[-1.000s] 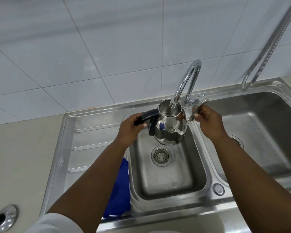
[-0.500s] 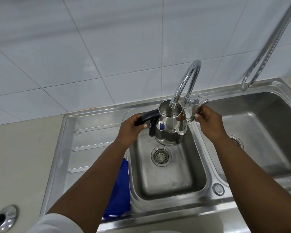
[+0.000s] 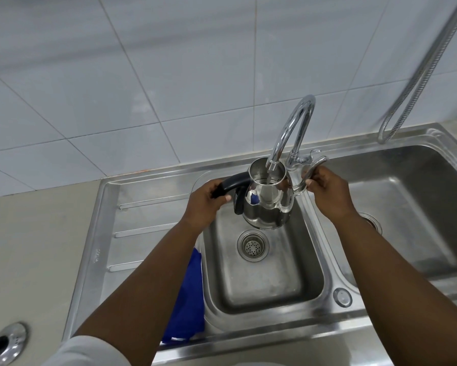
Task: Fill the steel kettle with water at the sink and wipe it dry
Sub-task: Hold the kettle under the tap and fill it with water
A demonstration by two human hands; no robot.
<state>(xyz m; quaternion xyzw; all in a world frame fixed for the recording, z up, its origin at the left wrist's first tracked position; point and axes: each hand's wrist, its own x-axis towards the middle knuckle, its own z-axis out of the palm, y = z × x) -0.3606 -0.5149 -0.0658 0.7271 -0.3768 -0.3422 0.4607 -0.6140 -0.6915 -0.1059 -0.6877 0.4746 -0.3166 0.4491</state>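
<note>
A shiny steel kettle [image 3: 268,207] with a black handle hangs upright over the small left basin [image 3: 269,289], its open mouth right under the spout of the curved chrome tap [image 3: 292,128]. Water runs from the spout into the kettle. My left hand [image 3: 205,204] grips the black handle. My right hand [image 3: 327,192] holds the tap's lever [image 3: 314,167] on the right of the kettle. A blue cloth [image 3: 187,299] lies on the drainboard at the basin's left rim, partly hidden by my left forearm.
A larger basin [image 3: 417,207] lies to the right. The ribbed steel drainboard [image 3: 142,233] and a beige counter [image 3: 32,260] lie to the left, with a round metal fitting [image 3: 5,342] at the bottom left. A metal hose [image 3: 417,75] hangs before the tiled wall.
</note>
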